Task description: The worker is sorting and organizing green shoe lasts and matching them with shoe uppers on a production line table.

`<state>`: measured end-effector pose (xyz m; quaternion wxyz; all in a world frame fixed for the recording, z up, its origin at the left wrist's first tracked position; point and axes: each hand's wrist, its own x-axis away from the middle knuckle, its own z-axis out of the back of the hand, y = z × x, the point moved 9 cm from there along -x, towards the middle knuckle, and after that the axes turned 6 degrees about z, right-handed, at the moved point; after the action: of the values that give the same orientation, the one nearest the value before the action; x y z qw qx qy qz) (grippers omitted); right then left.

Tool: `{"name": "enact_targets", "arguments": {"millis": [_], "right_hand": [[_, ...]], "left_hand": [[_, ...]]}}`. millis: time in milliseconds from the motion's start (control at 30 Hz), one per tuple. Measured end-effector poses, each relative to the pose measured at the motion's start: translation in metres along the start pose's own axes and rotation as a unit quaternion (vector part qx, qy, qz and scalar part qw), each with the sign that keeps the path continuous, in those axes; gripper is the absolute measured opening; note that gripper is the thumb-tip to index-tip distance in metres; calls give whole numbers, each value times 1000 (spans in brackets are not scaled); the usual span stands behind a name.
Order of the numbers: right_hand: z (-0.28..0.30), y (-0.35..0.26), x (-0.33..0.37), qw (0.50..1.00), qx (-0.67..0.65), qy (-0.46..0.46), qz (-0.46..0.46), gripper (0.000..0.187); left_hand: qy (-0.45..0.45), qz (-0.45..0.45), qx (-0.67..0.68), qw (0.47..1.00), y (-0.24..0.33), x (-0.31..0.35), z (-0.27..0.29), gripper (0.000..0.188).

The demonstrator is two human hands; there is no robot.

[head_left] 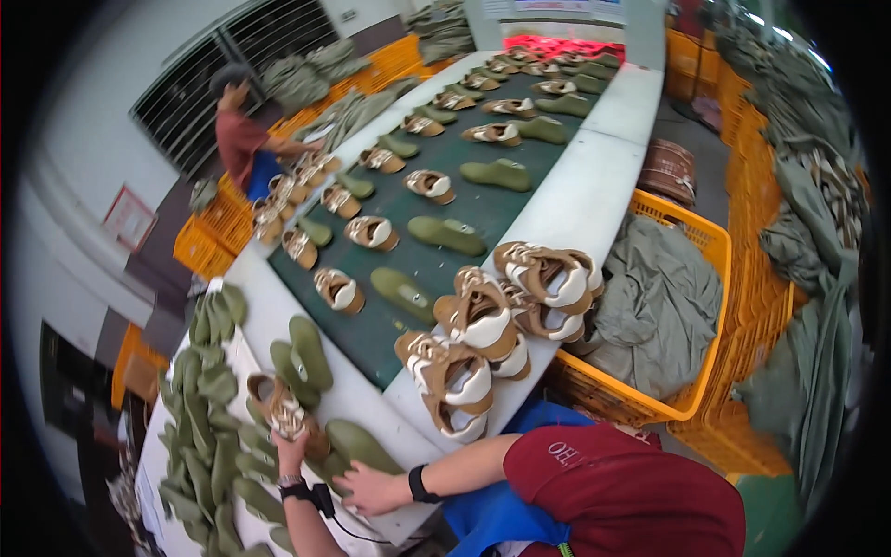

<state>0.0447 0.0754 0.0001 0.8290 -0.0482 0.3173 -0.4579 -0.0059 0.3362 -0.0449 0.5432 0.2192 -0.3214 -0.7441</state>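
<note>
At the lower left of the head view, my left hand (pixel 290 452) is closed on the heel end of a brown sneaker (pixel 276 401) with white laces. My right hand (pixel 373 489) lies low just beside a green shoe last (pixel 364 444), its fingers stretched out; whether they touch it I cannot tell. Two more green lasts (pixel 303 357) rest on the white worktop (pixel 357 395) beyond the sneaker. A large heap of green lasts (pixel 206 446) covers the surface left of my left hand. Several brown and white sneakers (pixel 452 376) stand stacked to the right.
A dark green conveyor belt (pixel 316 269) carries sneakers and green lasts in rows away from me to a red-lit opening (pixel 561 48). An orange crate (pixel 691 399) holding grey-green cloth stands at the right. Another person (pixel 243 135) works at the belt's far left side.
</note>
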Motion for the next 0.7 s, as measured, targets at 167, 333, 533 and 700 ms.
{"name": "enact_targets", "arguments": {"millis": [167,333,533,700], "right_hand": [[9,-4,0,999,-53,1,5,33],[0,4,1,999,-40,18,-4,33],[8,-4,-2,999,-38,-10,10,35],[26,35,4,959,-261,48,-94,56]], "left_hand": [[-84,124,225,963,-18,-2,-9,61],[-38,116,245,962,63,40,38,39],[-65,-19,287,955,151,134,103,52],[-48,47,276,959,216,242,105,59]]}}
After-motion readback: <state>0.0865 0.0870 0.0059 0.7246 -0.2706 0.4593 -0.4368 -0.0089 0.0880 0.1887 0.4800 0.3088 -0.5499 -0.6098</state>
